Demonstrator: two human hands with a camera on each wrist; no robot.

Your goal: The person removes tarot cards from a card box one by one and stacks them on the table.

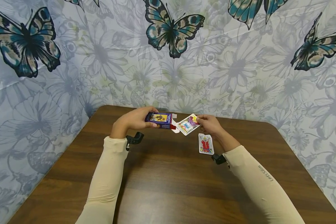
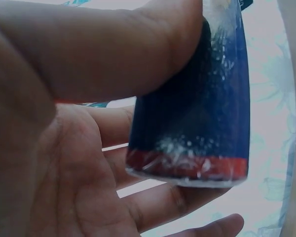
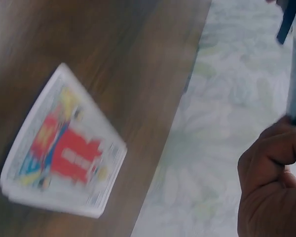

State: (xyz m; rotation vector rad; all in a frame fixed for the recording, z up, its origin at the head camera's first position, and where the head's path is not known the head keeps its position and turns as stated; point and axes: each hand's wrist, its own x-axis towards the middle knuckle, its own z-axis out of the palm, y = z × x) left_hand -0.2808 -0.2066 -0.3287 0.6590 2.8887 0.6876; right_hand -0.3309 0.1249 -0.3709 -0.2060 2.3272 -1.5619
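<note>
My left hand [image 1: 137, 119] grips a dark blue card box [image 1: 164, 122] from its left end, with the thumb along the near side. The box's white and red end flaps stand open to the right. In the left wrist view the box [image 2: 197, 123] shows a red band at its end. Between thumb and fingers, my right hand [image 1: 210, 125] pinches a colourful printed card [image 1: 188, 125] close to the open flaps; whether it is one card or several I cannot tell. Below that hand, a stack of cards [image 1: 206, 144] with a red figure lies on the table.
The brown wooden table [image 1: 168, 186] reaches back to a wall cloth [image 1: 182, 81] printed with grey flowers and butterflies. Dark wrist-worn camera mounts [image 1: 135, 138] sit at both wrists, the right one close beside the card stack.
</note>
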